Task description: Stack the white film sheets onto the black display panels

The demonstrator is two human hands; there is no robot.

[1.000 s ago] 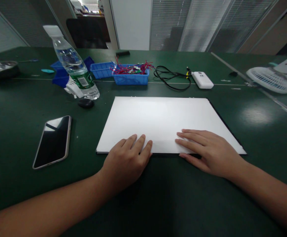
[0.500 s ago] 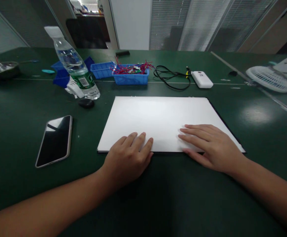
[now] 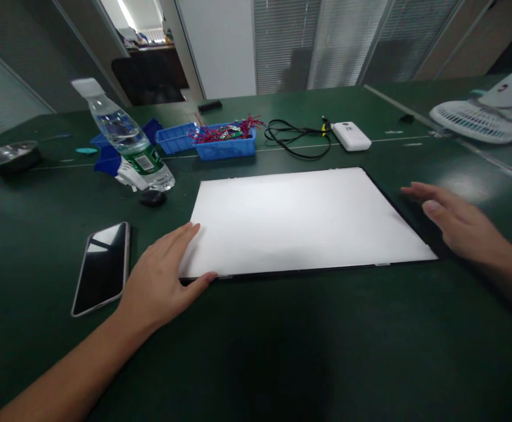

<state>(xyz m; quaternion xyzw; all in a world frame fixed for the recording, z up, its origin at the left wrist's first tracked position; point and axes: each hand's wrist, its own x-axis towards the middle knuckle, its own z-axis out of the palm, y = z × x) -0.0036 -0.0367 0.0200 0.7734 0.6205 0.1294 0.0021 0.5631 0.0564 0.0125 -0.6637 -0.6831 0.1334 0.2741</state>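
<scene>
Overall, the green bench [image 3: 277,346] takes up most of the view and carries everything noted below. Largest item on it: a white panel [image 3: 277,220] with dark edging, lying flat at mid-bench between the two hands, well short of the bench's far edge. Left hand [image 3: 159,278]: open, thumb and fingers spread around the panel's near left corner, thumb at the near side, fingertips at the left end; pressure cannot be judged. Right hand [image 3: 453,220]: open, holding nothing, just beyond the panel's right end with fingers directed at it; no contact seen. Step in hand, by inference: handling the panel from its two ends, left contact made, right not. Next move, by inference, calls for right fingertips on the right end to match the left; a push from one side alone could swing the panel askew. Toward the bench's far right corner, a white slotted fan-like unit [image 3: 475,121]. On the left part, a water bottle [image 3: 121,138], leaning in this view, and nearer the near edge a phone [image 3: 101,266], screen up, just beside the left hand. Along the far edge, beyond the panel, a blue bin [image 3: 227,151] of red wires [image 3: 214,135], then a looped black cable [image 3: 306,156] and a white box [image 3: 351,136]. Smallest: a dark rounded item [image 3: 152,198] at the bottle's foot, possibly a mouse.
</scene>
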